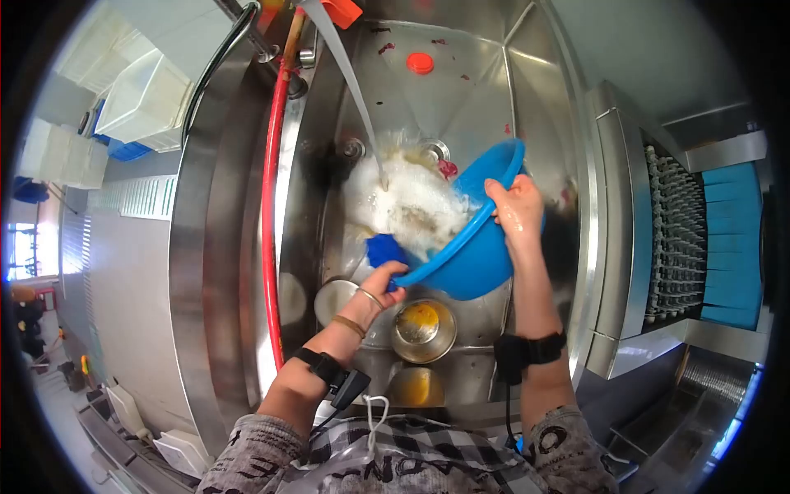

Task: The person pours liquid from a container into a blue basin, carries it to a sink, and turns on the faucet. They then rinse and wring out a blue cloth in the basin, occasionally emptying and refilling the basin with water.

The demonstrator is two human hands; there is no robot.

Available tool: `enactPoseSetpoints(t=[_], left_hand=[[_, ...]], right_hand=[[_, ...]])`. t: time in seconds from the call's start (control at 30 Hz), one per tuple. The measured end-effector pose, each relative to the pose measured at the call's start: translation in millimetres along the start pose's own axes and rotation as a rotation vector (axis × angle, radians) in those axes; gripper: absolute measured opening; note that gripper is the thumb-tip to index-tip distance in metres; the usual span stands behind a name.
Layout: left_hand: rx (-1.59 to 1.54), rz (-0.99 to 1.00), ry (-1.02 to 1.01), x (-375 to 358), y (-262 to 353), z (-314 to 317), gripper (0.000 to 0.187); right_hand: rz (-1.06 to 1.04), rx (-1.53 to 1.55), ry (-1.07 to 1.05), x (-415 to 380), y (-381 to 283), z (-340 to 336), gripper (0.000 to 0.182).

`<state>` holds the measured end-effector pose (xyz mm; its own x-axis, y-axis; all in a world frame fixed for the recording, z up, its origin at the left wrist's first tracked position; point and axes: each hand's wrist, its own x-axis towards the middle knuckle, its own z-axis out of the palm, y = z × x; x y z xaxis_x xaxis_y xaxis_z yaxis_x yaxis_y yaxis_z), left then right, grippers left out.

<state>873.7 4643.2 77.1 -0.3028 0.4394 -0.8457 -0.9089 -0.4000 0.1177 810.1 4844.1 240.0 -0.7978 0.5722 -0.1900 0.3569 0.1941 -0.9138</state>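
A blue plastic basin (473, 267) is tilted over a stainless steel sink (469, 99), its mouth facing left. My right hand (520, 210) grips its far right rim, thumb over the edge. My left hand (380, 288) is closed on the near left rim. Foamy white water (403, 198) spreads from the basin's mouth across the sink floor. A dark blue piece (383, 249), perhaps a cloth or glove, lies just beyond my left fingers. Closer to me stands a round metal pot (424, 329) with yellow residue inside. A whitish round container (336, 302) sits beside my left wrist.
A red pole (271, 206) runs along the sink's left side. A grey strip or stream (346, 70) slants down into the foam. Near the far end lies a red round cap (420, 63). To the right is a machine with blue strip curtains (728, 247).
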Motion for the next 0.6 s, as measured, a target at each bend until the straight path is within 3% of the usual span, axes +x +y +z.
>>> enactPoseSetpoints(t=[0.1, 0.17, 0.2, 0.27, 0.4, 0.43, 0.5, 0.53, 0.57, 0.6], left_hand=[[0.18, -0.295, -0.297, -5, -27, 32, 0.01], [0.223, -0.318, -0.282, 5, -57, 49, 0.013], [0.228, -0.313, -0.285, 10, -66, 49, 0.013], [-0.016, -0.604, -0.447, 17, -78, 42, 0.017], [0.279, -0.557, -0.321, -4, -75, 27, 0.017], [0.282, -0.557, -0.322, 6, -75, 10, 0.017], [-0.313, -0.882, -0.531, 37, -80, -29, 0.029], [-0.413, -0.872, -0.568, 35, -78, -33, 0.034], [-0.54, -0.98, -0.83, 4, -60, -18, 0.033], [-0.564, -0.946, -0.901, -8, -50, -13, 0.032]], right_hand=[[-0.254, -0.332, -0.108, -30, -52, -7, 0.025], [-0.322, -0.223, -0.248, -52, -71, 3, 0.026], [-0.398, -0.31, -0.272, -59, -74, 8, 0.026], [-0.462, -0.377, -0.229, -63, -68, 12, 0.026], [-0.348, -0.425, -0.23, -57, -38, 17, 0.028], [-0.411, -0.402, -0.25, -65, -33, 27, 0.023], [-0.553, -0.574, -0.287, -86, -30, 56, 0.026], [-0.544, -0.599, -0.374, -97, -30, 73, 0.027], [-0.546, -0.655, -0.422, -106, -37, 91, 0.026], [-0.567, -0.703, -0.454, -113, -44, 106, 0.026]])
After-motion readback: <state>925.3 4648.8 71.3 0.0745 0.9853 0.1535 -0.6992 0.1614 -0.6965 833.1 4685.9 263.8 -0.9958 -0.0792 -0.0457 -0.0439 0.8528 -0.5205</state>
